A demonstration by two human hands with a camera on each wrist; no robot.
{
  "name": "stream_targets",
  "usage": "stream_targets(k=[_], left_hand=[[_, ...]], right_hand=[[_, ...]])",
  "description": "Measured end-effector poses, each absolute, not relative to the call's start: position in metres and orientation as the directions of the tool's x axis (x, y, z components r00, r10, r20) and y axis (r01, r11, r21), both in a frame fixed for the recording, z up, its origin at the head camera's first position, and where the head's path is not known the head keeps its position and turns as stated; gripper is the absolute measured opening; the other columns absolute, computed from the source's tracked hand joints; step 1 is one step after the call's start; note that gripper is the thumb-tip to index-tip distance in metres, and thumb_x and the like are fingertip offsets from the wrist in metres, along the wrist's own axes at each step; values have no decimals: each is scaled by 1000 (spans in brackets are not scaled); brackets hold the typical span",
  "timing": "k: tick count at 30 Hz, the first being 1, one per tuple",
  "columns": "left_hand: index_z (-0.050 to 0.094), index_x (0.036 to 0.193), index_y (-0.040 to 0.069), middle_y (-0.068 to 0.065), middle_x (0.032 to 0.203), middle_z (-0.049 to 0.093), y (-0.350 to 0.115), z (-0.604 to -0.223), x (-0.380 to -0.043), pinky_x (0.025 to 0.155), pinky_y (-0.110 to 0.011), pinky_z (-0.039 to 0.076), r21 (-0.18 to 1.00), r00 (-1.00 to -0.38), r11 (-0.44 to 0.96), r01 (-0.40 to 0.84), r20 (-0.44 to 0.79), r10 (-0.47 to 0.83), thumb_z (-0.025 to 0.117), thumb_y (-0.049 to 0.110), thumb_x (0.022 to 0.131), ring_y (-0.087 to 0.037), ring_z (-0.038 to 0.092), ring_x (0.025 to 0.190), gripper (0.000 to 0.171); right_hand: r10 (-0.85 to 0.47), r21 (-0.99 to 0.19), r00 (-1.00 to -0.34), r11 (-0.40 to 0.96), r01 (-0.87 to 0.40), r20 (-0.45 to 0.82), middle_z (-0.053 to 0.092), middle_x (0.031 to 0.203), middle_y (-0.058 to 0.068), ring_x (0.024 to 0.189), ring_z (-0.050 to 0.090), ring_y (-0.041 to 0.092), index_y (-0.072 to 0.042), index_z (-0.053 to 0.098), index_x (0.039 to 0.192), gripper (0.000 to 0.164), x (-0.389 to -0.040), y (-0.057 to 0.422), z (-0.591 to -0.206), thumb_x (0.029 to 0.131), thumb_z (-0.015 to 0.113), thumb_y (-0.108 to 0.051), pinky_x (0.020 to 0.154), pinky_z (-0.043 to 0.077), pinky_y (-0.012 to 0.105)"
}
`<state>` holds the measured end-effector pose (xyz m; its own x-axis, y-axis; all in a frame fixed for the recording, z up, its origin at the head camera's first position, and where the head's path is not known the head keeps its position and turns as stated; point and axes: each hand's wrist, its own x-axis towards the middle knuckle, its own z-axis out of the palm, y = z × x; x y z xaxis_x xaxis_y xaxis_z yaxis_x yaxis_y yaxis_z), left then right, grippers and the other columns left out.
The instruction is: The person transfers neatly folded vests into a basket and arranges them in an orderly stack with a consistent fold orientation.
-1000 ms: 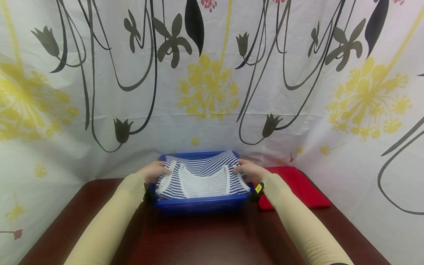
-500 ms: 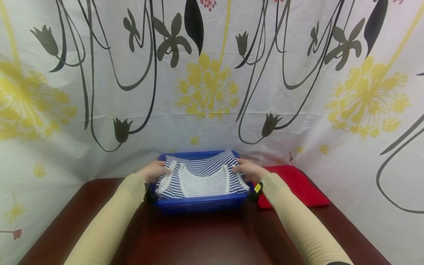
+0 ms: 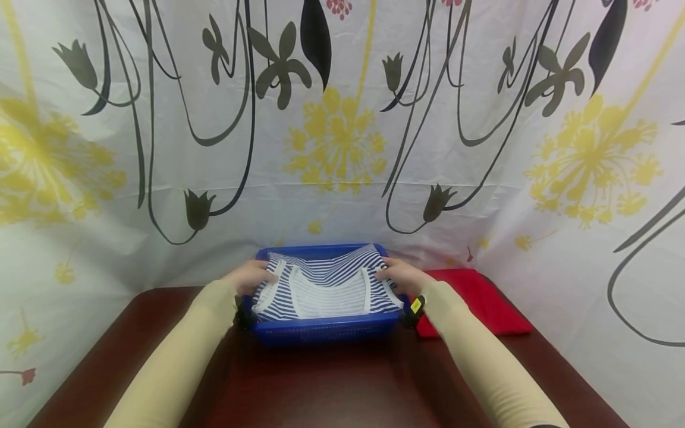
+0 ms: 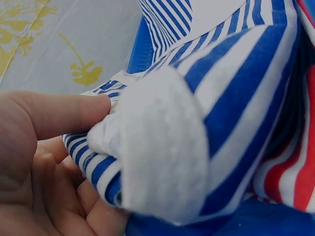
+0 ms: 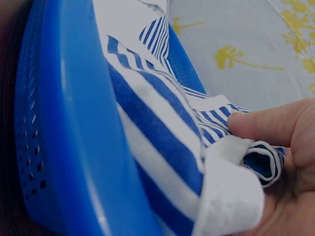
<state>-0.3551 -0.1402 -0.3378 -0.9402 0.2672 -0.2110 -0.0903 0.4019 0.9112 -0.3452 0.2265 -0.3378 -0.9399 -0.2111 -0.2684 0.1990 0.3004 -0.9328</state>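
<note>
A blue-and-white striped tank top (image 3: 329, 291) with white trim lies across a blue plastic basket (image 3: 326, 326). At its left shoulder my left hand (image 3: 248, 277) pinches the fabric between thumb and fingers. My right hand (image 3: 405, 276) grips the opposite shoulder the same way. In the left wrist view, the thumb (image 4: 74, 114) presses on the striped cloth beside a white trim band (image 4: 162, 147). The right wrist view shows the right thumb (image 5: 263, 123) on a rolled edge of the top. Red-and-white striped fabric (image 4: 293, 177) shows beneath it in the basket.
A folded red cloth (image 3: 481, 303) lies on the dark wooden table (image 3: 321, 386), right of the basket. A floral sheet (image 3: 342, 220) hangs behind the table and along its sides, just beyond the basket.
</note>
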Motion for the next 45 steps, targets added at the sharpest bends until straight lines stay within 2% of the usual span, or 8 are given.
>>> stream_targets(k=[10,20,30,40,45], left_hand=[[31,141,-16,-25,119,59,-138,-338,-354,73,-33,54,882,-951,463,-88,-213,226,54,5,97,-20,62,84,54],[24,144,-16,-31,137,43,-136,-336,-350,82,-36,51,852,-953,516,-91,-225,203,55,7,96,-27,57,99,61],[26,143,-16,-30,135,45,-134,-336,-350,80,-35,52,851,-953,518,-81,-218,210,54,6,96,-26,59,97,60],[25,143,-17,-33,142,37,-135,-336,-348,91,-42,48,830,-958,553,-70,-210,194,56,8,96,-32,54,108,62],[25,143,-17,-33,143,36,-134,-336,-348,89,-41,49,828,-958,555,-75,-214,191,56,7,96,-32,54,108,62]], right_hand=[[-212,-935,-941,296,195,-263,52,131,19,100,60,28,-5,23,153,64,-344,227,-338,97,55,-9,94,49,47],[-224,-938,-942,298,178,-250,57,124,18,95,62,26,-3,28,150,58,-343,227,-339,97,54,-7,89,52,45],[-233,-941,-943,297,165,-239,57,124,19,95,62,25,-2,28,150,58,-344,228,-340,97,52,-5,87,52,44],[-205,-939,-947,293,181,-246,55,125,20,93,61,25,-1,23,152,64,-344,225,-340,95,53,-1,86,53,42],[-190,-934,-949,303,188,-252,51,130,21,96,60,26,-1,22,152,66,-345,224,-341,95,54,-1,87,52,42]])
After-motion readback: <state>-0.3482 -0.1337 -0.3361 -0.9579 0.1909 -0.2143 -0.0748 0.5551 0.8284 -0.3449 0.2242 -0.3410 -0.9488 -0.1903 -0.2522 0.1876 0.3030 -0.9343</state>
